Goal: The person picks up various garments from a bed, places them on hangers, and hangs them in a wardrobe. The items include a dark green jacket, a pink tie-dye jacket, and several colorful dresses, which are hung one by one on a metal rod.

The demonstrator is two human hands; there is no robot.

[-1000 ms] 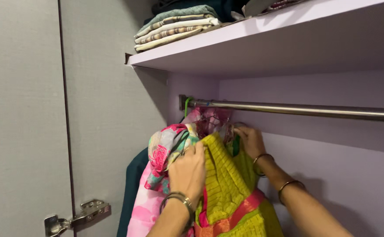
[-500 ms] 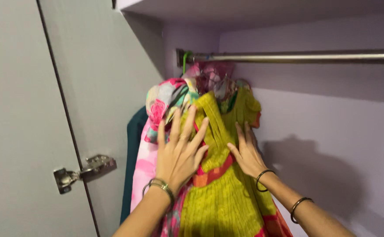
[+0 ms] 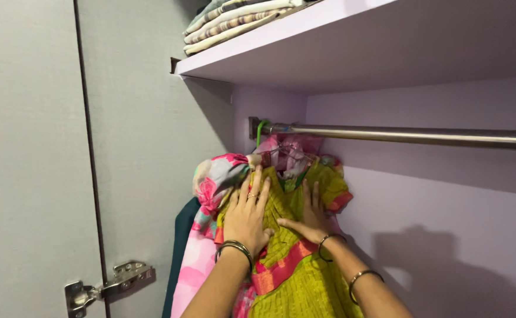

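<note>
While both hands lie flat on the cloth, neither is gripping: left hand (image 3: 247, 215) is spread open, palm down, fingers fanned toward the top of frame, pressed on the yellow-green garment (image 3: 296, 277) just below its neckline. Right hand (image 3: 310, 219) is also open & flat, fingers pointing up, thumb angled left toward the other hand; nothing pinched or curled around fabric as far as I can see.

Garment sits lower centre of frame, hanging w/ its long axis vertical, running from the hanger area at mid-frame down past the bottom edge. A red-orange band crosses it diagonally below the wrists. Both hands are on its upper part, side by side, left a touch higher. Its top & the green hanger hook (image 3: 260, 131) lie straight above the fingertips, hook over the metal rod (image 3: 399, 135) at the rod's left end. Left hand looks nearer the hook, since that sits above and a little left of centre.

Just left of the garment, touching it: a pink floral garment (image 3: 211, 188), then a dark teal one (image 3: 178, 253) against the wardrobe side panel. Folded cloths (image 3: 234, 20) sit on the shelf (image 3: 352, 41) at top of frame. Door hinge (image 3: 108, 285) lower left, well apart from the hands.
</note>
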